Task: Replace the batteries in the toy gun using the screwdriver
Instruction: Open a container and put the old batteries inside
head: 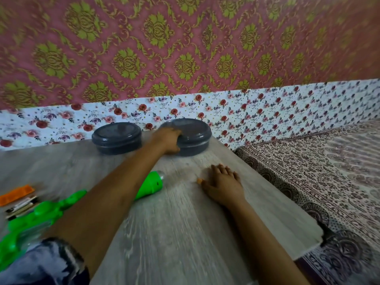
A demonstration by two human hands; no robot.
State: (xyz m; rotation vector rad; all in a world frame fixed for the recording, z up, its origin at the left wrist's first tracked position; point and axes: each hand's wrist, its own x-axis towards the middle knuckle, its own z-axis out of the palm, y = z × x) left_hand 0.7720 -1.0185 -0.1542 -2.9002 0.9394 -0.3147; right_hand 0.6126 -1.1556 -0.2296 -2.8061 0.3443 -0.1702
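The green toy gun (pixel 41 214) lies across the left of the grey wooden table (pixel 174 233), its muzzle end (pixel 152 185) showing past my left forearm. My left hand (pixel 168 140) reaches far forward and grips the left side of the right-hand grey round lidded container (pixel 193 138). Flat on the table, my right hand (pixel 222 187) rests with fingers spread and holds nothing. At the far left edge lie an orange object (pixel 16 194) and a few thin blurred objects (pixel 21 206); the blur hides what they are.
A second grey round container (pixel 116 137) stands left of the first, near the floral-papered wall (pixel 267 112). The table's right edge runs diagonally beside a patterned bedsheet (pixel 329 171). A blue-and-white sleeve (pixel 41 264) shows at bottom left.
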